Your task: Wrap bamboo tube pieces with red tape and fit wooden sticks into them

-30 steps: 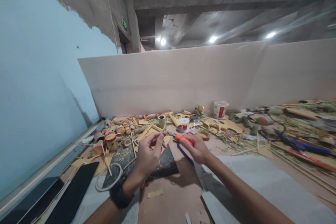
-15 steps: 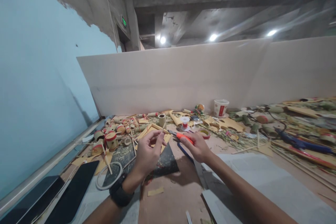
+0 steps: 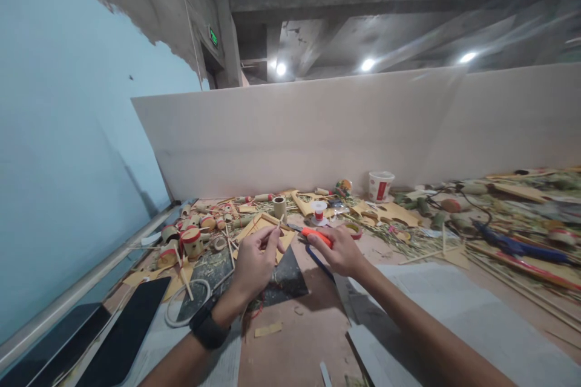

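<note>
My left hand [image 3: 258, 257], with a dark watch on the wrist, pinches a thin pale stick [image 3: 280, 222] between thumb and fingers. To its right, my right hand [image 3: 342, 249] is closed around the orange handle of a utility knife [image 3: 317, 236]. The knife's blade points left toward the stick; whether they touch I cannot tell. Beneath my left hand lies a dark cutting mat [image 3: 290, 275] with bits of red thread near its edge. A piece of tan card [image 3: 256, 227] sits just behind the hand.
At left are a black phone [image 3: 129, 326], a pale ring [image 3: 172, 312] and several small red-banded bamboo drums [image 3: 190, 243]. Behind stand a bamboo tube [image 3: 279, 208], a spool [image 3: 319, 212] and a paper cup [image 3: 380, 187]. A blue glue gun [image 3: 521, 245] lies among scraps at right.
Both hands stay in nearly the same place, with the stick and knife still held. The whole view has shifted very slightly.
</note>
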`<state>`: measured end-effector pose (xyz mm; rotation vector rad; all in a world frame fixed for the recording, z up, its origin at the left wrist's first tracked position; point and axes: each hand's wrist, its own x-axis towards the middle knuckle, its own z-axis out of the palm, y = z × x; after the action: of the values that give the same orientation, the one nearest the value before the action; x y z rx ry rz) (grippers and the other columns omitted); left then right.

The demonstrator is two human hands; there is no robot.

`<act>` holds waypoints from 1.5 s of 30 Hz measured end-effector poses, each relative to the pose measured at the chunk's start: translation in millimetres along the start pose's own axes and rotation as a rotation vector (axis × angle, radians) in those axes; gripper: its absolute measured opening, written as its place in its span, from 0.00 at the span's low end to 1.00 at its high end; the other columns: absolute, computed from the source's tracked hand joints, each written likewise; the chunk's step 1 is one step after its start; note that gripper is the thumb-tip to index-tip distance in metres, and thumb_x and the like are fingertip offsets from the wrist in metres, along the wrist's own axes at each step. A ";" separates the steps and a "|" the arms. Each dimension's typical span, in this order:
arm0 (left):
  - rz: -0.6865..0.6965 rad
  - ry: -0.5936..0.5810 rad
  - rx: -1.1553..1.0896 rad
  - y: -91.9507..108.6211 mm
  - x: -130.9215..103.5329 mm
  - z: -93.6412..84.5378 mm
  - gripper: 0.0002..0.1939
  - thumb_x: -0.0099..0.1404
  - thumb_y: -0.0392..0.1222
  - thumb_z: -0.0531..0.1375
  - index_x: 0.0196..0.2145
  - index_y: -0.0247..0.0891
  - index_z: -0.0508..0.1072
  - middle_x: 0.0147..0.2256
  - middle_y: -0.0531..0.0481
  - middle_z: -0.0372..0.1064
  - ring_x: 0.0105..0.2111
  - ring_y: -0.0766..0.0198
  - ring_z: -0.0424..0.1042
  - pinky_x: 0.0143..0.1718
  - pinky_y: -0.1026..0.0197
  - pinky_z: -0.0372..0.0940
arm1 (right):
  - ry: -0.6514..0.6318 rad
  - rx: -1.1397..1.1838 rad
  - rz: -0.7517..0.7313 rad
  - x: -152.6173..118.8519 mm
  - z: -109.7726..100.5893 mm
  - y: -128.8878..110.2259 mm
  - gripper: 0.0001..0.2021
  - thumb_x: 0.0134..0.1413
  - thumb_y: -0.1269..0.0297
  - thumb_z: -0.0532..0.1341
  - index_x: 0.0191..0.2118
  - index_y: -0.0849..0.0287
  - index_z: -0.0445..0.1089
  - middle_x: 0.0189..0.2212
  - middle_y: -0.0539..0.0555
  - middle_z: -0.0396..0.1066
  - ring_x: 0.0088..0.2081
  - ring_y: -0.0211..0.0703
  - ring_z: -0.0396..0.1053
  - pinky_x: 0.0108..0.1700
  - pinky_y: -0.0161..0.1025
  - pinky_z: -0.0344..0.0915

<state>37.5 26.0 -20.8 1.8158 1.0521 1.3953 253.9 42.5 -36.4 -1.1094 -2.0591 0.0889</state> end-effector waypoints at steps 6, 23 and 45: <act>-0.073 -0.054 -0.128 0.7 0.4 3.6 0.20 0.66 0.56 0.56 0.28 0.35 0.69 0.20 0.56 0.60 0.18 0.72 0.56 0.20 0.68 0.51 | -0.048 -0.062 -0.005 0.1 -1.8 4.0 0.25 0.69 0.50 0.48 0.21 0.58 0.58 0.17 0.48 0.60 0.22 0.35 0.54 0.30 0.38 0.47; 0.093 0.080 -0.061 1.0 7.6 -16.2 0.18 0.69 0.54 0.56 0.36 0.35 0.76 0.25 0.52 0.66 0.20 0.71 0.61 0.21 0.69 0.57 | -0.046 -0.034 0.035 -2.1 -10.4 24.2 0.27 0.67 0.48 0.50 0.20 0.59 0.62 0.16 0.47 0.56 0.19 0.34 0.53 0.27 0.38 0.45; 0.090 0.122 0.022 3.2 3.3 -8.0 0.13 0.65 0.49 0.62 0.32 0.36 0.76 0.27 0.50 0.75 0.28 0.64 0.75 0.30 0.66 0.67 | -0.077 0.044 0.014 -3.8 -3.6 7.2 0.27 0.66 0.46 0.51 0.21 0.58 0.60 0.18 0.47 0.57 0.23 0.36 0.54 0.29 0.37 0.47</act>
<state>30.9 27.2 -14.4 1.8332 1.0615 1.5707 262.4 43.2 -39.1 -1.1095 -2.1077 0.1860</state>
